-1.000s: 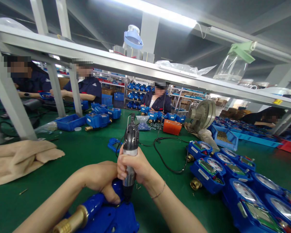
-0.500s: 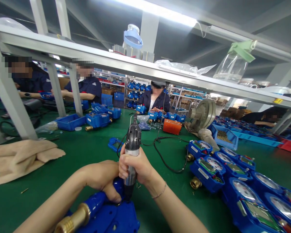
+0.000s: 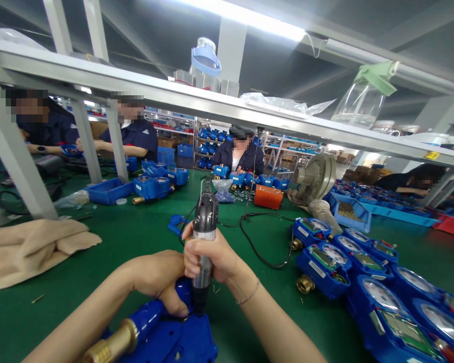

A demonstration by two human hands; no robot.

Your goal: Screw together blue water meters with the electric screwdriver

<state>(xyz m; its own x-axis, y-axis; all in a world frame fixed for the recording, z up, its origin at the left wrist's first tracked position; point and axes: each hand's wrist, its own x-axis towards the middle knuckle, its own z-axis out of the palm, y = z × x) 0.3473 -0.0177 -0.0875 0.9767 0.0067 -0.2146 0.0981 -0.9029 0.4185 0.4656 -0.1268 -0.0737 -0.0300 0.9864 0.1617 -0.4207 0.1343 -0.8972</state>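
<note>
In the head view, the right hand [image 3: 208,259] has its fingers [image 3: 191,257] pressed together and wrapped around the grip of an electric screwdriver [image 3: 205,237], which stands upright with its tip against a blue water meter [image 3: 174,340] at the bottom centre of the frame. The left hand [image 3: 155,275] curls over the meter, its thumb [image 3: 176,305] pressing down just beside the screwdriver, while the forearm reaches in from the lower left above a brass fitting [image 3: 111,345]. More meters [image 3: 323,264] lie in rows on the green bench mat [image 3: 242,322] at the lower right.
</note>
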